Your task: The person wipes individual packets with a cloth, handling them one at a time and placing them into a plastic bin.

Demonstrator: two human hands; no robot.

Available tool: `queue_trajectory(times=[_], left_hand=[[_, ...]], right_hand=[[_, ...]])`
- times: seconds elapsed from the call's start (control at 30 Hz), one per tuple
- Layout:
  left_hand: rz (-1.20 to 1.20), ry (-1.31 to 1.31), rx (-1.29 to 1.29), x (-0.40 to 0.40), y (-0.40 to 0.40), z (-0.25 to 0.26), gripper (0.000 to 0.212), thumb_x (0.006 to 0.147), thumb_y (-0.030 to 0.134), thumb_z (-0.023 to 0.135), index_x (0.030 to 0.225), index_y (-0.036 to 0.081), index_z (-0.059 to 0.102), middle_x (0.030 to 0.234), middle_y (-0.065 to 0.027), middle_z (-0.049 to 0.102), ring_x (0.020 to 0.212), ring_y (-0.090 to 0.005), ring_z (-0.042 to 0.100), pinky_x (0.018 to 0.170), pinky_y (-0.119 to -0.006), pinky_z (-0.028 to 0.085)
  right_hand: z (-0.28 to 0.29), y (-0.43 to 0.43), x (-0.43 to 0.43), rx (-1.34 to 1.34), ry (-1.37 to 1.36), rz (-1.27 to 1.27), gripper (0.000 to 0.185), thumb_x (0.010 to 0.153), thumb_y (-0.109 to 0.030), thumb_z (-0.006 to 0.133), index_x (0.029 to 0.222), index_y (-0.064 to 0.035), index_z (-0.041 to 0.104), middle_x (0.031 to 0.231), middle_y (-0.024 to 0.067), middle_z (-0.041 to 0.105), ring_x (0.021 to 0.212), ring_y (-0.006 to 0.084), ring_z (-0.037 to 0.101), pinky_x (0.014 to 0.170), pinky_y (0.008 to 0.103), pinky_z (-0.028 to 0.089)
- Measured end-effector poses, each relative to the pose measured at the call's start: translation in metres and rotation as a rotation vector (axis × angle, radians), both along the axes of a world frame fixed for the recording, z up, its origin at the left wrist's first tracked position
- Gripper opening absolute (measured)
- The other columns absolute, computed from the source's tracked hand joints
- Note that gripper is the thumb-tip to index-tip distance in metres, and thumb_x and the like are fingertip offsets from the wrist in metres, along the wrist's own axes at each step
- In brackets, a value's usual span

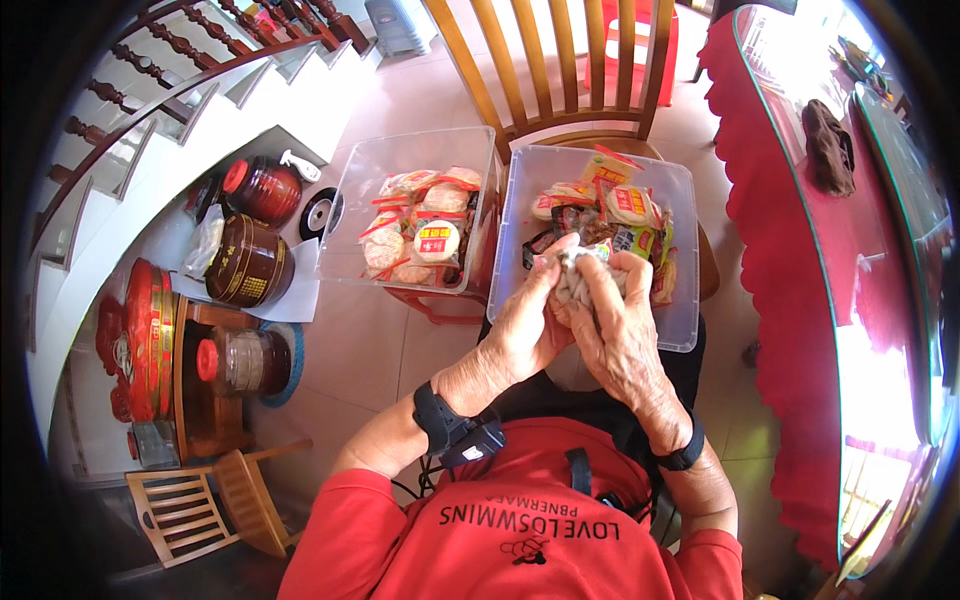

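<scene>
Both of my hands meet over the near part of the right-hand clear plastic bin (681, 330). My right hand (626, 345) presses its fingertips into a crumpled greyish-white cloth (574, 283). From the other side my left hand (529, 319) cups the same cloth, thumb up along its edge. A bit of coloured wrapper shows just beyond the cloth; whether it is in my grip I cannot tell. Inside the bin lie packaged rice crackers (628, 205), dark snack packets and a green packet (634, 241). To the left, another clear plastic bin (352, 172) holds more wrapped rice crackers (436, 240).
The right bin rests on a wooden chair (574, 118), the left one on a red stool (442, 309). A table with a red scalloped cloth (765, 315) runs along the right. Jars, including a brown urn (251, 262), stand below the staircase (176, 142). A small wooden chair (187, 517) is lower left.
</scene>
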State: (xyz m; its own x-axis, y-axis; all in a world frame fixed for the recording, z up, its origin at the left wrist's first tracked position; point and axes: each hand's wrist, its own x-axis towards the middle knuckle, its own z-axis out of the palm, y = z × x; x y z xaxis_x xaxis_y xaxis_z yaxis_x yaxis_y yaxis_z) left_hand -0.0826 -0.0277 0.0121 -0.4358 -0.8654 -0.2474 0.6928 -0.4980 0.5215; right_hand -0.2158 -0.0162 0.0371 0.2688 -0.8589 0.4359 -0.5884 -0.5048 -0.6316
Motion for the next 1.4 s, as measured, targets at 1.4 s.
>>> queue_trajectory(times=[1.4], left_hand=[[0.004,0.074,0.008,0.001,-0.001,0.007,0.050,0.095,0.047,0.033,0.131,0.013,0.035,0.132,-0.0123,0.042,0.120,-0.0257,0.044,0.100,-0.042,0.037]], right_hand=[[0.005,-0.006,-0.004,0.114,-0.138,-0.082,0.026,0.077,-0.011,0.065,0.103,-0.0066,0.061,0.083,0.0138,0.054,0.073,0.0311,0.058,0.062,0.0369,0.047]])
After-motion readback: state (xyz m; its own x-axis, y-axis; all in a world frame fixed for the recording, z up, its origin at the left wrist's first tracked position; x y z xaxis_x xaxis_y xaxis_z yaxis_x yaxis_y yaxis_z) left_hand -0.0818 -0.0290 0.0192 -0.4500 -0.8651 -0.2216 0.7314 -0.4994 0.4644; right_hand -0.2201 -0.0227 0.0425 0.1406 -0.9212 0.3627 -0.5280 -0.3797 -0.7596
